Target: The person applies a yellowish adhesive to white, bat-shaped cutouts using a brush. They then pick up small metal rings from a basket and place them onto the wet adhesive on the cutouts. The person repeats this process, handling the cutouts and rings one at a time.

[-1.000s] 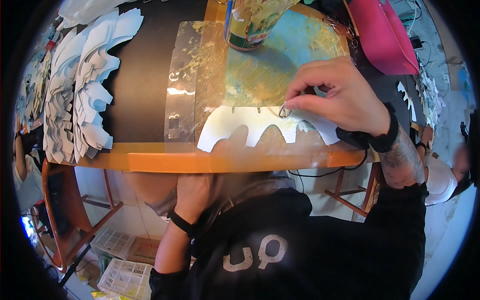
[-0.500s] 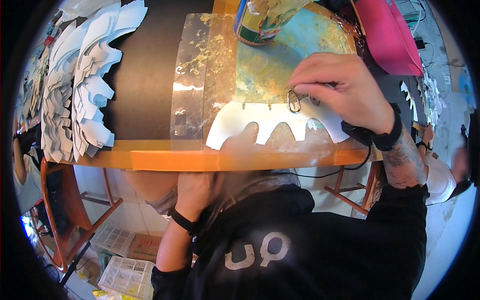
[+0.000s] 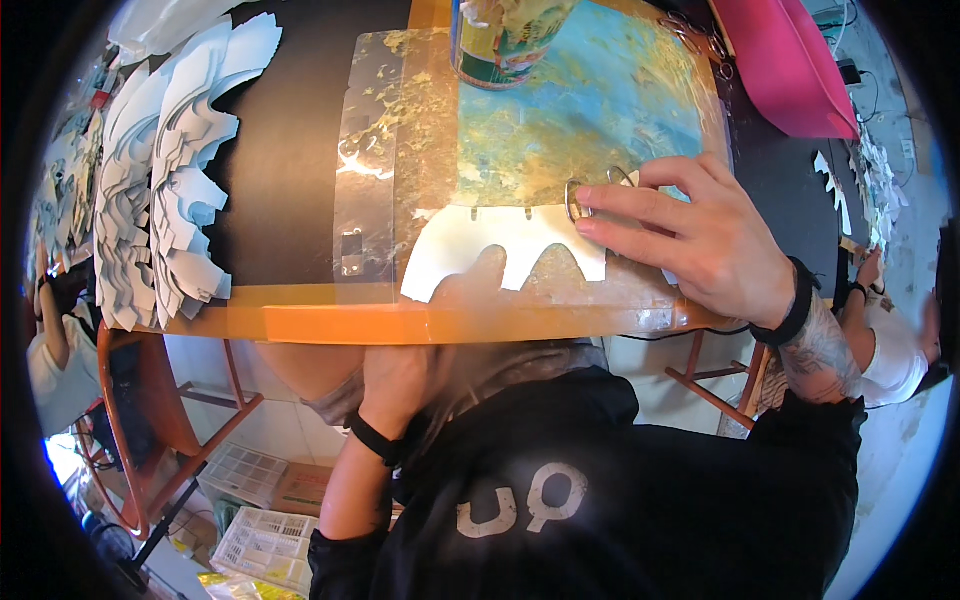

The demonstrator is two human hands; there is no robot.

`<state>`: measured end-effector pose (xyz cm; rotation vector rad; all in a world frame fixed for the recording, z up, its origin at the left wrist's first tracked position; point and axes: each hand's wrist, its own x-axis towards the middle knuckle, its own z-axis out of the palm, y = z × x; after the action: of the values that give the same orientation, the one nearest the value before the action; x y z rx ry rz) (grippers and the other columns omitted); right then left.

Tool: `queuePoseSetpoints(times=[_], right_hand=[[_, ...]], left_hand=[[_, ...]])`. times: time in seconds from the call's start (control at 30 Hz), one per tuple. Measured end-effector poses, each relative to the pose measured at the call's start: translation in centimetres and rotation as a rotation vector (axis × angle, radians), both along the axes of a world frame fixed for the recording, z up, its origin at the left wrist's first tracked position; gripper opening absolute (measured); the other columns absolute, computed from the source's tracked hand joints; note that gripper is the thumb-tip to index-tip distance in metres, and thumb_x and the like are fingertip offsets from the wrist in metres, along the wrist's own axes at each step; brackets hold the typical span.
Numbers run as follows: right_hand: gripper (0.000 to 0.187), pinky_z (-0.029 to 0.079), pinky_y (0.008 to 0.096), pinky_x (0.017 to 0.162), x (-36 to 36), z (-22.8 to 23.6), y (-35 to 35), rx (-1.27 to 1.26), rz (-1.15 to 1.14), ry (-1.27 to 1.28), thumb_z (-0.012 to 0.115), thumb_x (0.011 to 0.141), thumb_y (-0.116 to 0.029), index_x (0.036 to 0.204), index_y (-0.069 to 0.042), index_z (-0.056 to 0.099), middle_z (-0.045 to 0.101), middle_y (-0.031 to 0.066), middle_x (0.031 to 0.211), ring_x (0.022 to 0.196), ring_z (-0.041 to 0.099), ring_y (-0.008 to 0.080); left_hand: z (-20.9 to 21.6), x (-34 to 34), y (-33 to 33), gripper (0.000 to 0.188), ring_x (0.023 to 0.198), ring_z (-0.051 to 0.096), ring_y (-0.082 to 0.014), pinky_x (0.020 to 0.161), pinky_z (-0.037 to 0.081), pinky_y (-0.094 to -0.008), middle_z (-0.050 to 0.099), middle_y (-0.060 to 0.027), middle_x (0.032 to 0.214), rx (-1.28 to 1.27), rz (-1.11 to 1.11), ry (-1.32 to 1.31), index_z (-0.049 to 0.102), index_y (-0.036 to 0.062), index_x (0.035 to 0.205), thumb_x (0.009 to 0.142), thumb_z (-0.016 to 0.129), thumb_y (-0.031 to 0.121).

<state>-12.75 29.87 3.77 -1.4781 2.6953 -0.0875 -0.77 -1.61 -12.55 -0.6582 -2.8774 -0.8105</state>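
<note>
A white cut piece (image 3: 470,235) with a scalloped lower edge lies near the table's front edge, on a glue-stained sheet (image 3: 590,120). My right hand (image 3: 715,240) is over its right part, fingers closed around an oval metal ring (image 3: 573,203) that stands at the piece's upper edge. A second metal ring (image 3: 622,176) shows behind the index finger. My left hand (image 3: 395,385) is below the table edge by my lap, its fingers hidden. A blurred patch covers the area between that hand and the white piece. Past the sheet's middle stands a glue-smeared can (image 3: 505,45).
Stacks of white cut pieces (image 3: 190,180) stand at the left. A pink bin (image 3: 790,65) is at the far right, with several metal rings (image 3: 700,40) beside it. White plastic baskets (image 3: 265,545) are on the floor. Other people sit at both sides.
My right hand has lowered slightly to the right, bringing the ring to the white piece's upper edge. It now covers the piece's right part. The left hand stays low.
</note>
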Motion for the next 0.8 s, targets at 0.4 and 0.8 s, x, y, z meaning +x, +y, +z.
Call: queuePoseSetpoints(times=[0.4,0.8], right_hand=[[0.045,0.045,0.0403,0.097,0.2,-0.2,0.4,-0.065,-0.016,-0.069,0.066,0.085,-0.012,0.13,-0.014,0.069,0.059,0.0032,0.145,0.118,0.057,0.0267],[0.018,0.045,0.0273,0.062,-15.3,11.8,3.6,-0.318,-0.615,0.372,0.065,0.097,-0.013,0.105,0.003,0.068,0.068,0.0065,0.078,0.067,0.061,0.0122]], left_hand=[[0.7,0.0,0.9,0.055,0.1,0.056,-0.0418,0.085,0.046,-0.0489,0.059,-0.0218,0.11,-0.046,0.042,-0.082,0.055,0.0069,0.139,0.087,0.07,0.013],[0.6,0.0,0.3,0.058,0.091,0.065,-0.0397,0.08,0.053,-0.0499,0.066,-0.0208,0.103,-0.057,-0.019,-0.086,0.054,0.0046,0.143,0.09,0.069,0.025]])
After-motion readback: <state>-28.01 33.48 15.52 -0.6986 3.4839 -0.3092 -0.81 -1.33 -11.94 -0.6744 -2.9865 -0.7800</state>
